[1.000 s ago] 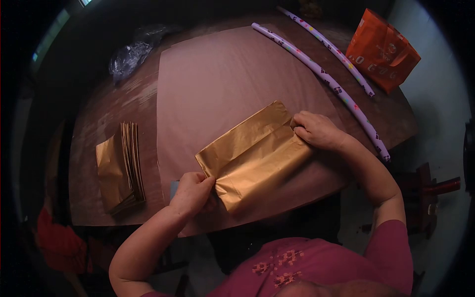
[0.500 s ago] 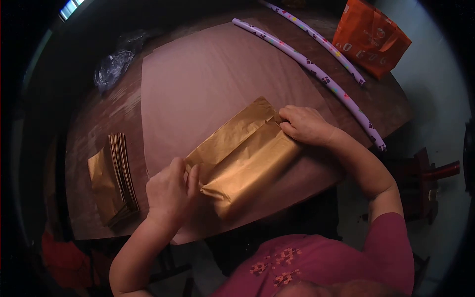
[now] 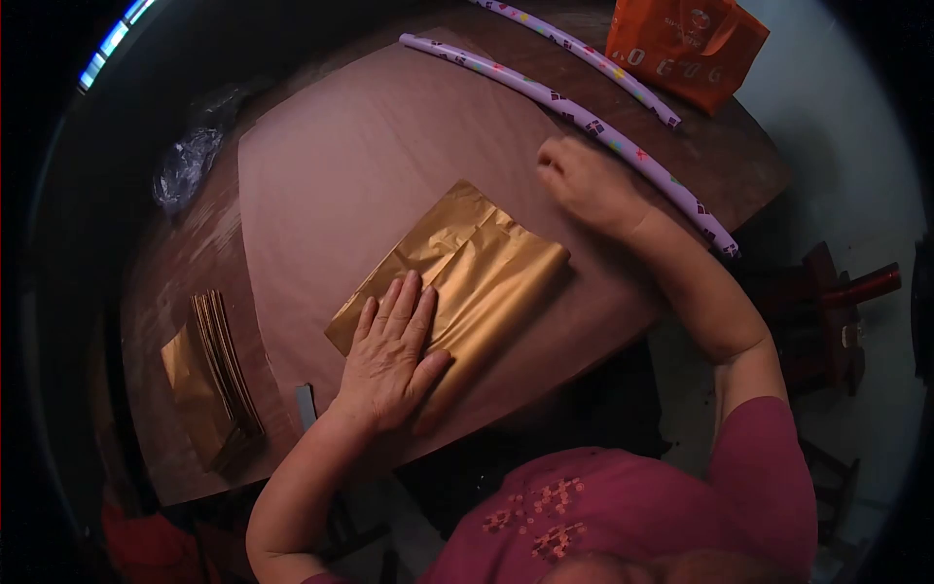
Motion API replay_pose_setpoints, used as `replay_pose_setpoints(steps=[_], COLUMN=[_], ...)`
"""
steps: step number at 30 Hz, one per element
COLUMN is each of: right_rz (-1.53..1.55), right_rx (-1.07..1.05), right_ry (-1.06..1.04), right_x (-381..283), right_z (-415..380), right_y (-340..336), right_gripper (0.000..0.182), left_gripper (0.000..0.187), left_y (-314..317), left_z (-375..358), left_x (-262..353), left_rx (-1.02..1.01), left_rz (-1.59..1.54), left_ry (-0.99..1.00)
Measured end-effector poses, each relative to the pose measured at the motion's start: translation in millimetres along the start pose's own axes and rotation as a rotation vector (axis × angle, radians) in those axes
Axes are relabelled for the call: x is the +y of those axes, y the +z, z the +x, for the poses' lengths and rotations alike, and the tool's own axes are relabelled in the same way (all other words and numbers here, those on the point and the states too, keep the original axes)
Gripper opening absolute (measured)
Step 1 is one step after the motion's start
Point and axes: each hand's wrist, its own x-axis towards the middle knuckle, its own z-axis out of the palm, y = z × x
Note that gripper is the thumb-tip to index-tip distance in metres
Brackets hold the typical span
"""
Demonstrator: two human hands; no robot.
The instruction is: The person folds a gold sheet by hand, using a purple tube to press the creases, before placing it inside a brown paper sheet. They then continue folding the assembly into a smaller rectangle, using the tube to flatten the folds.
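A gold paper piece (image 3: 486, 282), folded over along one side and creased, lies on a large pale pinkish sheet (image 3: 321, 185). My left hand (image 3: 394, 350) rests flat on its lower left part, fingers spread. Above and to the right of the gold paper, my right hand (image 3: 589, 185) is off it, with curled fingers over the pale sheet, close to a patterned purple tube (image 3: 593, 127). Whether those fingers hold anything is too small to tell.
A stack of folded gold pieces (image 3: 214, 380) stands at the left, with a grey flat object (image 3: 305, 405) beside it. Clear crumpled plastic (image 3: 188, 165) lies at the upper left. A second purple tube (image 3: 593, 58) and an orange bag (image 3: 686, 54) are at the upper right.
My right hand has let go of the gold paper and moved up. My left hand has opened from its grip and now lies flat on the paper. The whole view has shifted slightly.
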Motion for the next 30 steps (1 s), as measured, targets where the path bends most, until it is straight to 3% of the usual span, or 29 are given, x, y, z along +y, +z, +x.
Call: replay_pose_setpoints(steps=[2, 5, 6, 8, 12, 14, 15, 17, 22, 30], right_rz=[-0.369, -0.557, -0.555, -0.414, -0.431, -0.221, -0.219, 0.093, 0.091, 0.002], right_rx=[0.255, 0.236, 0.244, 0.008, -0.114, -0.106, -0.103, 0.060, -0.074, -0.166], right_ry=[-0.052, -0.014, -0.014, 0.192, 0.145, 0.052, 0.046, -0.165, -0.269, -0.215], right_x=[35, 88, 92, 99, 91, 92, 81, 32, -106, -148], right_z=[5, 4, 6, 13, 21, 18, 11, -27, -126, -160], right_y=[-17, -24, -27, -31, -42, -39, -38, -39, -47, 0], right_gripper=[0.028, 0.027, 0.027, 0.030, 0.034, 0.045, 0.045, 0.058, 0.064, 0.059], left_gripper=[0.076, 0.078, 0.079, 0.080, 0.081, 0.083, 0.083, 0.084, 0.090, 0.096], left_y=[2, 2, 3, 5, 7, 6, 5, 7, 13, 9], left_z=[-1, -1, -1, -2, -2, -2, -2, -3, -3, -3], left_x=[1, 4, 4, 4, 6, 7, 7, 8, 3, 7], left_rx=[0.011, 0.034, 0.043, 0.058, 0.084, 0.093, 0.097, 0.109, 0.139, 0.116], left_rz=[0.024, 0.041, 0.046, 0.063, 0.074, 0.076, 0.080, 0.081, 0.071, 0.094], left_ry=[0.003, -0.003, -0.002, -0.006, -0.009, -0.016, -0.020, -0.019, 0.010, -0.007])
